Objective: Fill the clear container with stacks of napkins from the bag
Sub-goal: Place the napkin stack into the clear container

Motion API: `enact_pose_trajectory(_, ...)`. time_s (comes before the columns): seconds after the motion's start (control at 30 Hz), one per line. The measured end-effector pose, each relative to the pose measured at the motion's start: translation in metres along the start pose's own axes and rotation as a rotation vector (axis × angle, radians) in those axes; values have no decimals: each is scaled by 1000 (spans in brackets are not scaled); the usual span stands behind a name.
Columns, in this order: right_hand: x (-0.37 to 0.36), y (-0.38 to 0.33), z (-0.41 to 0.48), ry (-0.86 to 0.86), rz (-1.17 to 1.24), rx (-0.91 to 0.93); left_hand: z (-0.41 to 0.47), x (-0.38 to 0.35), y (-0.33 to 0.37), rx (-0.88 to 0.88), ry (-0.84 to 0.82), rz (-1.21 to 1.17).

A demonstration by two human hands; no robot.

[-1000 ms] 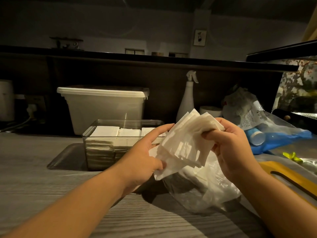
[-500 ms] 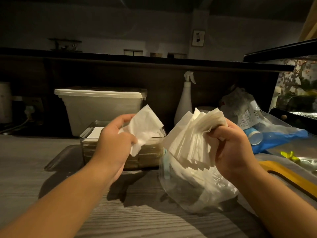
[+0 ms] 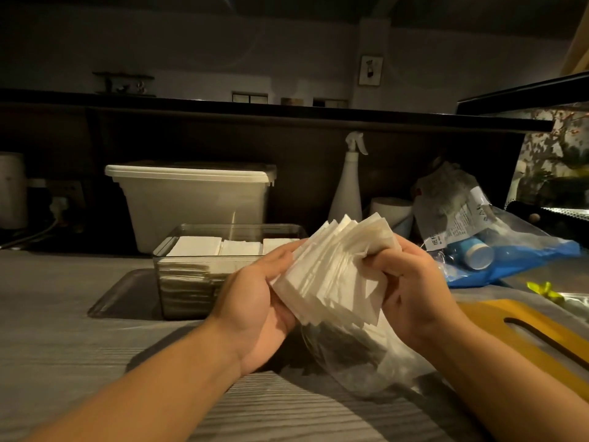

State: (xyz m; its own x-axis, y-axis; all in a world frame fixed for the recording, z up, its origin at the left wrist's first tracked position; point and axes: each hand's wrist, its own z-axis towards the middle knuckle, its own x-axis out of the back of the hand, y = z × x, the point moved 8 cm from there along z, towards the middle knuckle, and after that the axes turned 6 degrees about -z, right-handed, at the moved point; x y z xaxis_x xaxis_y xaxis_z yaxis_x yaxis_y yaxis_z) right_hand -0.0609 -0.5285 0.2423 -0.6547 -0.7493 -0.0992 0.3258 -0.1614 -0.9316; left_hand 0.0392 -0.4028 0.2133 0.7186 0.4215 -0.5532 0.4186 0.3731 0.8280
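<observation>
Napkin stack (image 3: pixel 331 275): held in the air above the bag (image 3: pixel 360 365), just right of the clear container (image 3: pixel 191 282). It is fanned out and slanted, with the corners pointing up and to the right.
Left hand (image 3: pixel 255 307): fingers curl round the stack's left edge.
Right hand (image 3: pixel 414 282): fingers clench the stack's upper right corner.
Clear container: stands on the desk (image 3: pixel 79 362) with its long axis running left to right. Three flat napkin piles lie side by side inside.
Writing: the packet (image 3: pixel 459 218) at right has a printed label, too small to read.
</observation>
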Motion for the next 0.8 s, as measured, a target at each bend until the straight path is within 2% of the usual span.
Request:
enact_pose_trajectory(0.47,2,6,-2,61,2,-59,1,-4,3,-10,-103,-81)
enact_pose_trajectory(0.8,8,13,1,88,-20,-102,6,0,1,5,-57,-92)
